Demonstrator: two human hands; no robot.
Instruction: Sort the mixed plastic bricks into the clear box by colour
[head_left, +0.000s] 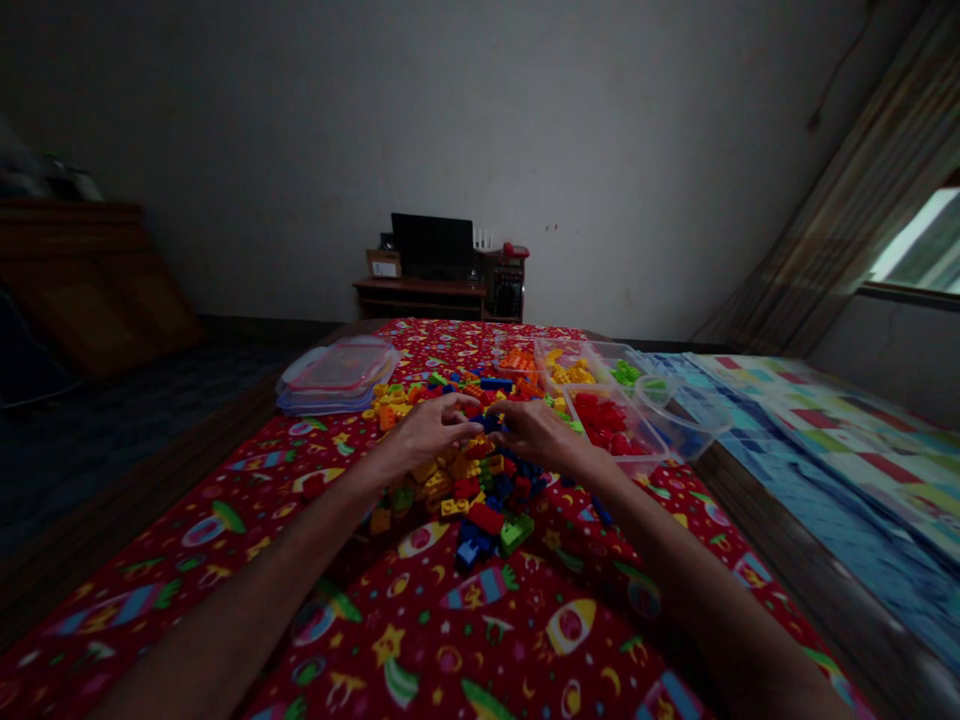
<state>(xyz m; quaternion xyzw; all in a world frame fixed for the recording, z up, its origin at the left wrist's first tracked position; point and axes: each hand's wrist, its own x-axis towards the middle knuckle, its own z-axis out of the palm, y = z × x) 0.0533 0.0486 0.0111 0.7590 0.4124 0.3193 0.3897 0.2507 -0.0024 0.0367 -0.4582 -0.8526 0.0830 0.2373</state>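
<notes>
A heap of toy building bricks (466, 487) in red, yellow, orange, blue and green lies on the red patterned cloth (480, 640). Over the heap's middle, my left hand (429, 432) curves its thumb and fingers apart, with red and blue bricks showing in the gap. My right hand (538, 432) faces it from the other side, its fingertips closed on a blue brick (490, 423). Only a narrow space separates the two hands. Some of the bricks under my fingers are hidden.
Clear plastic boxes (654, 440) at the right hold bricks sorted by color: orange, yellow, green and red. Beside them stands a clear round-cornered tub (694, 425). Stacked plastic lids (337, 375) lie at the left. A monitor (433, 246) rests on a desk behind.
</notes>
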